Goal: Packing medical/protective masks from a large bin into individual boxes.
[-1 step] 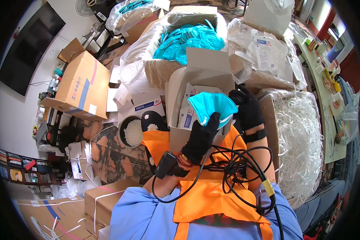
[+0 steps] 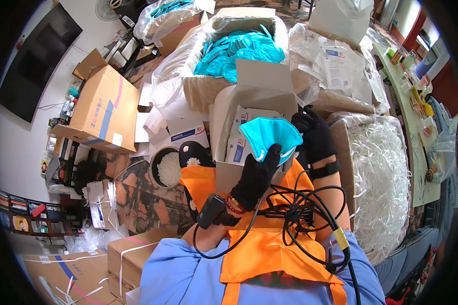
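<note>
A turquoise folded face mask (image 2: 269, 134) with white ear loops is held over an open white carton (image 2: 231, 109). My left hand (image 2: 254, 175), in a black glove, grips the mask's lower edge, thumb on top. My right hand (image 2: 314, 134), also black-gloved, has its fingers curled together at the mask's right edge; what its fingertips pinch is partly hidden. Inside the carton below the mask lie white printed packets (image 2: 236, 136), partly covered by the mask. The carton stands against an orange apron (image 2: 201, 179) on my lap, its back flap raised.
Beyond the carton stands a plastic-lined box of turquoise masks (image 2: 239, 51). On the right is a box of white ear-loop strips (image 2: 379, 183). A bowl of white bits (image 2: 169, 169) sits at left, near a large cardboard box (image 2: 104, 107). Black cables (image 2: 310, 208) cross my right forearm.
</note>
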`<state>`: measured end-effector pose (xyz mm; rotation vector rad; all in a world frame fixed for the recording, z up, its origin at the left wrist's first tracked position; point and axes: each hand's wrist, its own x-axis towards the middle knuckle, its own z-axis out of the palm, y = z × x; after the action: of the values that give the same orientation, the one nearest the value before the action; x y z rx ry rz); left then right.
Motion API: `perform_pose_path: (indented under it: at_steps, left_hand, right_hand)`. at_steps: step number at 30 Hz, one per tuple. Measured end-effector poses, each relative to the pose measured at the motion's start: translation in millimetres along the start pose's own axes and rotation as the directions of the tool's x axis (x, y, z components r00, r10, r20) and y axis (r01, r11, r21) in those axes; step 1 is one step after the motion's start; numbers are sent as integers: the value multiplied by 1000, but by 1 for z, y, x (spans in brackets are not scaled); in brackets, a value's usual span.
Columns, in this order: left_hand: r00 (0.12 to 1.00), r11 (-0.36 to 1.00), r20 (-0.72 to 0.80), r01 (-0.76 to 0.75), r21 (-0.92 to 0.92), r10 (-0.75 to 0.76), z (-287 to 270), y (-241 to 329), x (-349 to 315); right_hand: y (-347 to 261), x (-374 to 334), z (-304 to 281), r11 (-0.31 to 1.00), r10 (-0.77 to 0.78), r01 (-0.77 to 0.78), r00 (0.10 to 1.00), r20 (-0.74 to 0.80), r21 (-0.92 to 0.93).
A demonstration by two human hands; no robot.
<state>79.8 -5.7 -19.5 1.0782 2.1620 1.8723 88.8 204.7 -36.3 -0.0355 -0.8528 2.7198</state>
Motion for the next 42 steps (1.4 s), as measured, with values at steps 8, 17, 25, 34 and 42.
perform_pose_path:
  at_steps: [8, 17, 25, 34, 42]
  left_hand:
    - [984, 989, 173, -12, -147, 38, -3, 23, 3]
    - [917, 964, 375, 208, -167, -133, -35, 21, 53]
    - [879, 993, 473, 10, 114, -63, -58, 48, 69]
    - [949, 880, 294, -41, 474, -114, -80, 37, 67]
    - [981, 790, 194, -141, 597, 28, -68, 38, 71]
  right_hand:
    - [-120, 7, -95, 925, -379, 338, 834, -401, -173]
    - [-91, -12, 86, 565, -229, 145, 973, 15, -812]
    - [-44, -3, 112, 386, 413, 232, 822, 392, -893]
    - [-31, -34, 95, 115, 275, 10, 960, 42, -993]
    - [-34, -53, 86, 88, 385, -185, 913, -138, -979]
